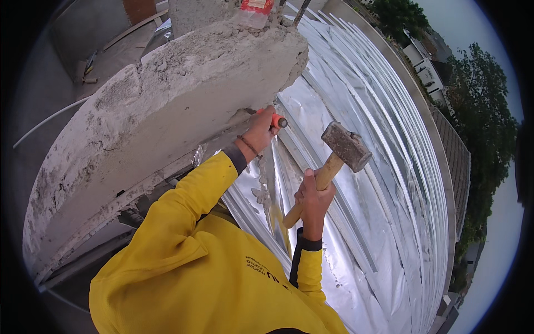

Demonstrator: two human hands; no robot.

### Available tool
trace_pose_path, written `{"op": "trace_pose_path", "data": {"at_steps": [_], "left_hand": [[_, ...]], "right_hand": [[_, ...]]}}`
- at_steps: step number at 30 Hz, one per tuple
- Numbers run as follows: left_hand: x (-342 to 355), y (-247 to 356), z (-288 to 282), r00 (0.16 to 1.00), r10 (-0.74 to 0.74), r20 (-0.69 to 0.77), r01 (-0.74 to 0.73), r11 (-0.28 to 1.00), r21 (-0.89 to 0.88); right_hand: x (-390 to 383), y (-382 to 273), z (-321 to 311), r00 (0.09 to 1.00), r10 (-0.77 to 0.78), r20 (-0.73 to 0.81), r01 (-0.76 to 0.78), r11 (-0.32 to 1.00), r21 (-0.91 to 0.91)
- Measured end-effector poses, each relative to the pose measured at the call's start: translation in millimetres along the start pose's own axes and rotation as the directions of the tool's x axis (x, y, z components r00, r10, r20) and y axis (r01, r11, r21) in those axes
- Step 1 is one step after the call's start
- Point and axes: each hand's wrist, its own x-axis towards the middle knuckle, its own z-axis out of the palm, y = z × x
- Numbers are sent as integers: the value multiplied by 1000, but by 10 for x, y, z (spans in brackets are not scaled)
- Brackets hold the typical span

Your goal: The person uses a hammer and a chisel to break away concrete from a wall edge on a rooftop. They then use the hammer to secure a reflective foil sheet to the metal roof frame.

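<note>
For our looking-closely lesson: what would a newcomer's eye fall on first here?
Probably the bright yellow top, filling the lower middle. Next, the hammer in the right hand, right of centre over silvery sheeting; then the orange tool in the left hand, beside the rough concrete at upper left.

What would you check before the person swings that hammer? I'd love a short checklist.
1. Hammer grip: ok. The right hand is closed around the wooden handle of the hammer.
2. Tool grip: ok. The left hand holds the orange-gripped tool, its blunt end showing beyond the fingers.
3. Tool tip set against the rough wall: cannot tell; the hand hides it.
4. Hand protection: not ok, in my judgement; both hands are bare.
5. Wall top free of loose things: not ok; a red packet lies there.
6. Footing: cannot tell; the feet are out of view.
</note>
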Motion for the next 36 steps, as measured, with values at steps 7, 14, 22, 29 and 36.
{"op": "trace_pose_path", "data": {"at_steps": [7,14,22,29,36], "left_hand": [[-205,99,58,1000,-4,13,4,1000,15],[-158,-25,89,999,-4,-35,6,999,49],[-63,-13,296,969,26,-247,-45,996,-74],[859,-509,-260,929,361,-74,-354,930,95],[362,-74,-384,762,502,409,-645,641,416]], "right_hand": [[-42,-1640,-703,452,-746,-489,892,389,232],[158,516,332,971,-161,177,221,886,-407],[-80,483,45,991,125,46,-123,992,-41],[-569,110,103,987,161,-1,-156,958,241],[-976,179,-32,996,81,28,-86,952,294]]}}
